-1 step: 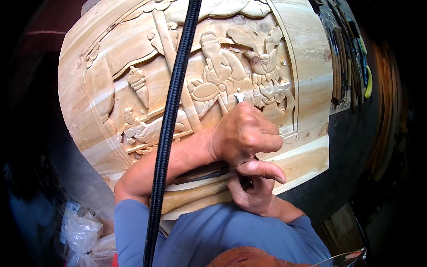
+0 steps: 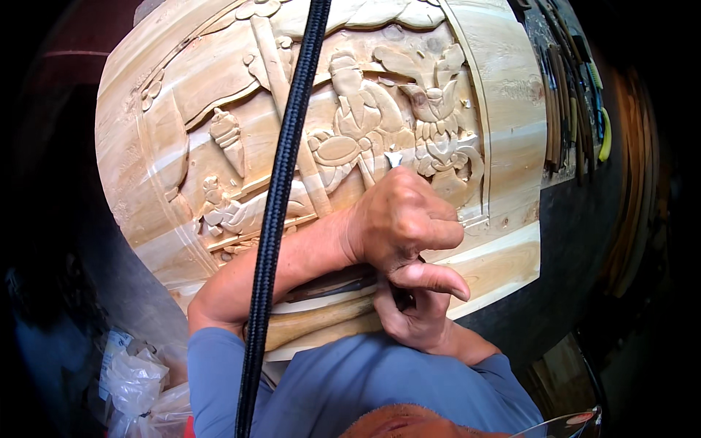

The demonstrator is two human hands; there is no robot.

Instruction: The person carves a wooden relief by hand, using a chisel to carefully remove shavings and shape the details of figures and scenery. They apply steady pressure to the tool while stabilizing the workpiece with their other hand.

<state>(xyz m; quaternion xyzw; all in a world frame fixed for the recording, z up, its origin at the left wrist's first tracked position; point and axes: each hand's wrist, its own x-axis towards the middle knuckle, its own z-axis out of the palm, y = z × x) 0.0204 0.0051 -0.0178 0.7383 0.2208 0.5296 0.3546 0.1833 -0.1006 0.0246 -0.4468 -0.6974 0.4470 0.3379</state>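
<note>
Nearest is the person's blue-grey shirt [image 2: 328,387], with the edge of a pair of glasses [image 2: 573,422] at near right and a crumpled clear plastic bag [image 2: 139,383] at near left. A black braided cord [image 2: 274,212] crosses the view from near to far, left of the hands. Along the near edge of the board, left of the right hand, show a smooth pale wooden handle [image 2: 318,321] and, just beyond it, a slim dark tool [image 2: 332,283]; how either one continues is hidden. The right hand [image 2: 420,317] is low at the near side, fingers curled; what its grip holds, if anything, I cannot tell, as the other hand covers part of it. The left hand [image 2: 409,226] is just beyond it, its grip closed in a fist around a chisel [image 2: 394,158], thumb stuck out to the right. Only the chisel's bright flared tip shows past the fist, over the carving between a seated figure [image 2: 358,102] on the left and a leafy ornament [image 2: 439,150] on the right. The pale wooden board [image 2: 511,95] spreads beneath both hands, with a cone-shaped carving [image 2: 228,139] on its left. At far right, beside the board, a row of hand tools [image 2: 558,95] lies on a grey surface [image 2: 558,175], a yellow-green strip [image 2: 605,135] at their right end
</note>
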